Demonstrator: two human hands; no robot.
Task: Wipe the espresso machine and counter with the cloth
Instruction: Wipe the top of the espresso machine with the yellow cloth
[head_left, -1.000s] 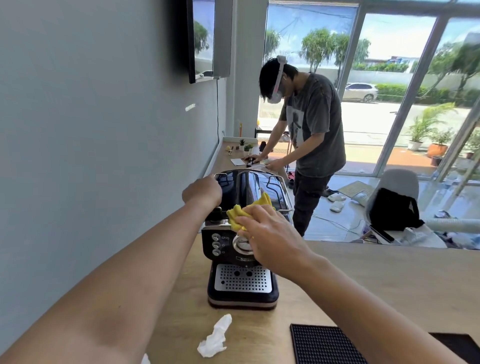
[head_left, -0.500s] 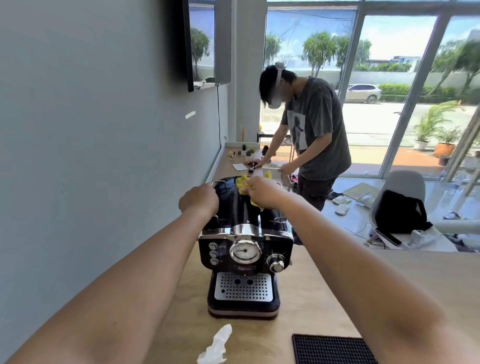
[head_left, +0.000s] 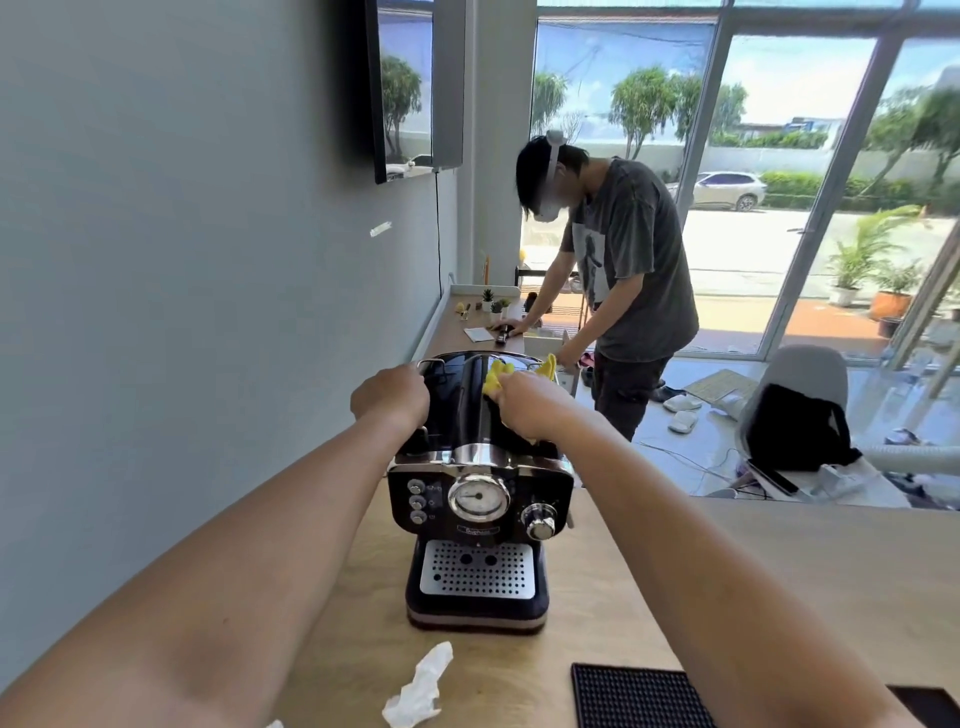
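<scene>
A black and chrome espresso machine (head_left: 479, 499) stands on the wooden counter (head_left: 779, 561), its gauge and drip tray facing me. My right hand (head_left: 530, 402) presses a yellow cloth (head_left: 496, 375) onto the machine's glossy top, near the back right. Most of the cloth is hidden under the hand. My left hand (head_left: 390, 397) is closed on the top left edge of the machine and holds it steady.
A crumpled white tissue (head_left: 418, 688) lies on the counter in front of the machine. A black rubber mat (head_left: 636, 699) sits at the front right. The grey wall runs close on the left. Another person (head_left: 618, 280) works at the counter's far end.
My right hand with the cloth has moved from the machine's front edge back over its top. The left hand has stayed on the top left edge.
</scene>
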